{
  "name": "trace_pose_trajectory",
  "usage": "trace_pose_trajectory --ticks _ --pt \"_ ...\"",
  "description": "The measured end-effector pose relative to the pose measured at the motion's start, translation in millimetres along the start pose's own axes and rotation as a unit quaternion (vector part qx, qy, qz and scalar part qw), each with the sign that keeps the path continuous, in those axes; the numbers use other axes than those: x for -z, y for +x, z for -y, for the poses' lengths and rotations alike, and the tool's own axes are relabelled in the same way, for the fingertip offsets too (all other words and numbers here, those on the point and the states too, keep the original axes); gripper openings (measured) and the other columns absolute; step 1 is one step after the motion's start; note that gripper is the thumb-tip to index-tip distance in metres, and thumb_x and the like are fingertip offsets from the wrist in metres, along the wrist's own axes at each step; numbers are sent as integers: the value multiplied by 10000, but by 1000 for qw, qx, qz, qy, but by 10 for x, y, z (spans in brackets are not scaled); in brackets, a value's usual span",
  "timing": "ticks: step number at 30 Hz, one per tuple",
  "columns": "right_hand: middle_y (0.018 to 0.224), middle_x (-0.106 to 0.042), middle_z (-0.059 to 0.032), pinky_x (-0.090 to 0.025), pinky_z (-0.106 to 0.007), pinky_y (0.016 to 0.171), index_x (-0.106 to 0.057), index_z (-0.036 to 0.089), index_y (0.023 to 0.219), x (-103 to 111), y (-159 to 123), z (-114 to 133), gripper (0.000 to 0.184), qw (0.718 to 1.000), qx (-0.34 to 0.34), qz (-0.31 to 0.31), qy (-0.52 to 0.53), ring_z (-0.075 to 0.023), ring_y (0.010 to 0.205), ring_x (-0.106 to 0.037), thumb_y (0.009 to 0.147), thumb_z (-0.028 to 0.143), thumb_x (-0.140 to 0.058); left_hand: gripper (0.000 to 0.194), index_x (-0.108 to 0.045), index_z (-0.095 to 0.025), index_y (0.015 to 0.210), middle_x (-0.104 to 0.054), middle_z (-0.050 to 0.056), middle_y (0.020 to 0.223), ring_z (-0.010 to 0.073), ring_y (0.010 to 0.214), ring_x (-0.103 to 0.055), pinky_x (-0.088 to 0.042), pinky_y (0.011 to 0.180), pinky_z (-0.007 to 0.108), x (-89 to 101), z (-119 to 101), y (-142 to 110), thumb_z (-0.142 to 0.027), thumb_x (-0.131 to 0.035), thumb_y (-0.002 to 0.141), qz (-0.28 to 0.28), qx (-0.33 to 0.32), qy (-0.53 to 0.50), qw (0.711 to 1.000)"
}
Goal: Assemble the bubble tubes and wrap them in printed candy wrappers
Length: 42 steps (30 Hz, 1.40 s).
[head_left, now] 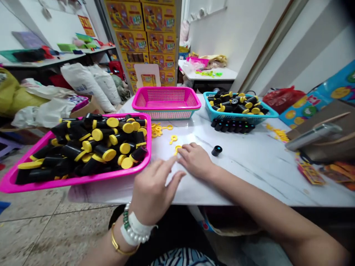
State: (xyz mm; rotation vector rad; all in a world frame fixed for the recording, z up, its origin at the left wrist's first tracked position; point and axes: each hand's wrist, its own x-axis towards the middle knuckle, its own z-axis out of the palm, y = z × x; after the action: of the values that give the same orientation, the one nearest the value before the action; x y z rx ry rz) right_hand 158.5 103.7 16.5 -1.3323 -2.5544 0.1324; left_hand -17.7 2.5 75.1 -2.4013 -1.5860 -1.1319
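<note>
My right hand (pixel 195 160) rests on the marble-patterned table (pixel 249 177), its bent fingertips closed on a small yellow plastic ring piece (pixel 178 148). My left hand (pixel 152 188) hovers near the table's front edge. Its index finger reaches toward that same piece, while its thumb stands apart. Just beyond lies another yellow ring piece with a short tab (pixel 173 139). To the right of my right hand stands a short black cylinder (pixel 216 150) with a teal dot on top. More yellow pieces (pixel 157 130) lie heaped beside the pink basket.
At left, a pink basket (pixel 148 147) holds many black tubes with yellow caps. Stacked pink and teal baskets (pixel 166 107) stand at the back. A blue basket (pixel 241 117) of similar tubes sits behind a row of black cylinders (pixel 233 126). Right: a brown box (pixel 330 125).
</note>
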Motion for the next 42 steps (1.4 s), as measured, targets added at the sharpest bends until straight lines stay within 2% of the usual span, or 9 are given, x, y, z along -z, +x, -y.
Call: trace_pose_trajectory --ticks 6,11,14,17,20,24,28,34,42 --pt "1364 -517 -257 -456 -529 998 -584 53 1263 80 -1183 85 695 995 43 -72 -55 -413 1247 -454 811 574 -665 297 -656 -179 1144 -685 9 814 140 697 -630 -521 734 274 -764 -140 207 -273 -654 862 174 108 -228 952" --pt "1013 -693 -160 -553 -395 777 -667 140 989 58 -1642 97 149 988 113 -107 -10 -269 889 -638 888 110 -563 769 -523 -72 1328 -642 155 1153 261 1056 -616 -483 960 384 -1633 -328 781 -403 -812 696 229 110 -168 952" --pt "876 -702 -92 -546 -333 695 -649 188 988 104 -1656 81 191 987 53 -116 99 -209 758 -650 900 88 -513 470 -658 -125 1168 -656 132 1114 271 1076 -606 -461 981 384 -1862 -417 977 -326 -763 756 247 72 -161 953" --pt "848 -701 -49 -540 -289 703 -636 209 1065 245 -1601 -104 164 957 -129 -114 232 -172 736 -658 918 210 -564 236 -732 -162 976 -682 81 938 248 942 -636 -495 883 352 -1718 -365 881 -282 -737 773 274 47 -166 946" --pt "846 -701 -43 -530 -276 701 -673 203 949 384 -1538 -397 186 890 -267 -90 359 -176 756 -654 853 362 -676 237 -731 -175 946 -674 61 906 235 900 -623 -494 849 343 -1337 -219 516 -269 -776 733 292 36 -165 941" --pt "809 -677 -38 -502 -245 656 -680 174 795 422 -1395 -541 274 821 -321 -41 471 -166 742 -624 732 419 -784 277 -718 -202 981 -649 31 909 200 883 -599 -483 807 313 -901 -102 30 -222 -808 720 237 87 -199 947" --pt "770 -668 -12 -482 -220 601 -710 180 939 383 -1159 -308 297 776 -310 65 545 -123 659 -599 747 395 -780 235 -724 -206 949 -616 7 794 185 809 -571 -460 744 302 -853 -129 -147 -238 -810 733 197 119 -207 951" --pt "778 -677 -9 -496 -213 650 -736 190 853 365 -998 -124 165 800 -246 45 546 -111 679 -596 784 339 -757 198 -718 -186 957 -602 14 743 196 780 -527 -433 730 315 -945 -178 -194 -261 -771 781 166 99 -189 963" --pt "711 -662 9 -454 -198 511 -642 218 1145 421 -1250 -414 420 807 -342 17 481 -97 542 -539 783 391 -766 212 -683 -158 1044 -608 33 803 202 803 -512 -431 757 333 -921 -145 -260 -221 -693 841 149 89 -220 960"
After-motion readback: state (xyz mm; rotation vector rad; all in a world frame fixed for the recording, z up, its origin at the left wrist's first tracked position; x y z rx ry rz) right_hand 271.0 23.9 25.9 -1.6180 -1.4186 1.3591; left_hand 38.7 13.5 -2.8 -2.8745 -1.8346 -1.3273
